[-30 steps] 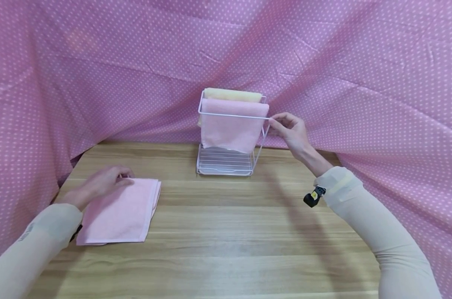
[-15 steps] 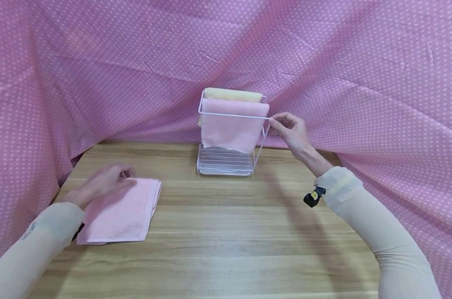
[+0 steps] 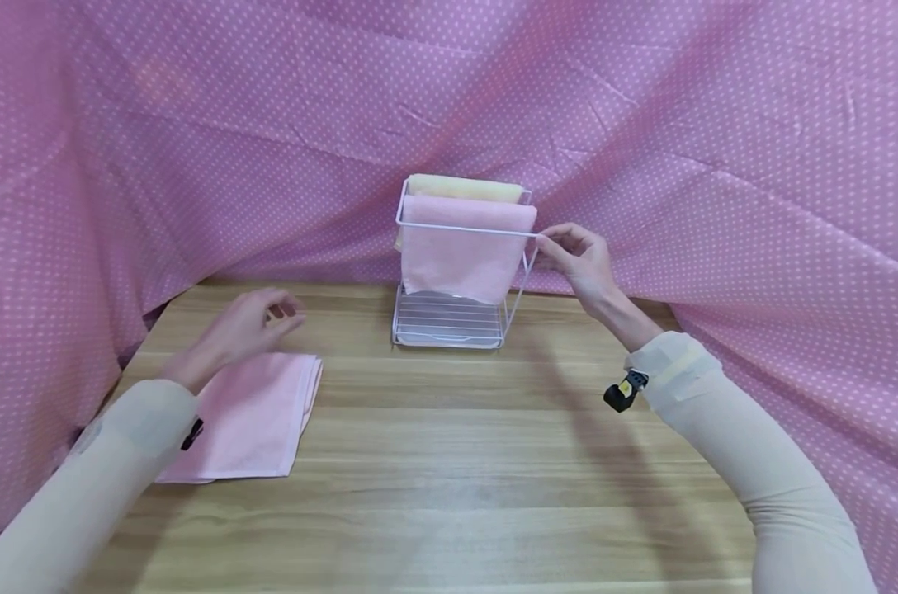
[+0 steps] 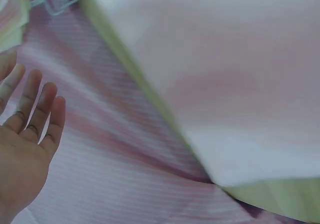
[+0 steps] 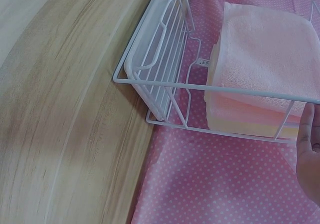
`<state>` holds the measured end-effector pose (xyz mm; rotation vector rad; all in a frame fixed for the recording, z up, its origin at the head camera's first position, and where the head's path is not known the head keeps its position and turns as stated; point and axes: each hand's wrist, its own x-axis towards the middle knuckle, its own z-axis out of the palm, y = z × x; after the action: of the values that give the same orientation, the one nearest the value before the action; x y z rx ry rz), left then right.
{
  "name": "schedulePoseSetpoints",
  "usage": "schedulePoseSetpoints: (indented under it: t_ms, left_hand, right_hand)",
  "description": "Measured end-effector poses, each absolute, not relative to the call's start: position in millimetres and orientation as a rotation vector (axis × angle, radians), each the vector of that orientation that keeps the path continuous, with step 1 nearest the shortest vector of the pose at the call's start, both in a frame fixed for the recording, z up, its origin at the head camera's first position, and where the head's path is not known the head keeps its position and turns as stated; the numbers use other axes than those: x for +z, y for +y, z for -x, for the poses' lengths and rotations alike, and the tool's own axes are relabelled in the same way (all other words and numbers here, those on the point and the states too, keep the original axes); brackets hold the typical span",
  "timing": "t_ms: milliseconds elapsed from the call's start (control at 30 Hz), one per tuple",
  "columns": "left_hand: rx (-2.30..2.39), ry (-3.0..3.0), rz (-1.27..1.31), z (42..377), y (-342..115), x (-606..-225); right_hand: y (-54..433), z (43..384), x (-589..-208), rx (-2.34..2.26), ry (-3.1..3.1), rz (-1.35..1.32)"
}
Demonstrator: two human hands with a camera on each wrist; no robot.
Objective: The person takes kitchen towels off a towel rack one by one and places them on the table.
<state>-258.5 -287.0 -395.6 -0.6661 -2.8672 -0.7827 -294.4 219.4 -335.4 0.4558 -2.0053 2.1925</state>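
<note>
A white wire rack stands at the back of the table, with a pink towel hung over it and a yellow towel behind that. My right hand pinches the rack's upper front right corner between thumb and fingers; in the right wrist view that hand shows at the top bar. My left hand hovers over the far edge of a folded pink towel lying at the left. Nothing shows in its fingers, which look loosely spread in the left wrist view.
A white tray sits at the base of the rack. Pink polka-dot cloth hangs behind and along both sides of the wooden table. A dark wrist camera is strapped to the right sleeve.
My left hand has lifted off the folded towel and moved forward and right. The folded towel stays flat on the table. My right hand keeps its hold on the rack.
</note>
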Motion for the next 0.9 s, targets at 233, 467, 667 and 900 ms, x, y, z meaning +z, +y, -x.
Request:
schedulePoseSetpoints:
  t_ms: [233,467,667,900]
  left_hand:
    - [-0.908,-2.764,0.697,271.8,-247.4,-367.4]
    - [-1.027,-2.646,0.715,281.2,-207.7,-355.0]
    - [-1.060,-2.488,0.785,286.6,-183.1,-345.0]
    - [-1.048,-2.382,0.865,283.4,-165.7,-331.7]
  right_hand:
    - [218.8,297.2,-335.2,2.194,-2.013,-0.451]
    - [219.2,299.1,-335.4,2.195,-2.013,-0.442]
    - [217.8,298.4,-338.2,2.194,-2.001,-0.453]
    - [214.6,288.9,-339.2,2.191,-1.984,-0.447]
